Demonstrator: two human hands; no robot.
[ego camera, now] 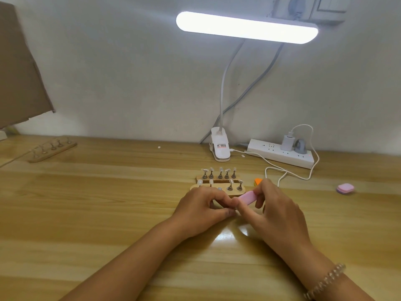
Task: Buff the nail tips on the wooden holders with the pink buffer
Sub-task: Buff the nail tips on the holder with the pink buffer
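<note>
- Head view: the right hand (275, 211) grips the buffer (247, 197), fingers and thumb clamped round its upper end, so the pink block slants down to the left, just above the table (86, 213).
- The left hand (204, 205) has its fingers curled, and thumb and forefinger come together at the buffer's lower end (whether they pinch anything there I cannot tell).
- Both hands sit at the front edge of the near holder (235, 192), and the left one covers part of it.
- A second holder (217, 178) lies just behind the near one, and nail tips (221, 169) stand on small pegs along both.
- A third holder (53, 149) lies well apart at the far left.
- An orange block (257, 182) peeks out behind the right hand.
- A lit clip lamp (247, 27) and a power strip (282, 154) stand by the wall.
- A bracelet (325, 281) circles the right wrist.
</note>
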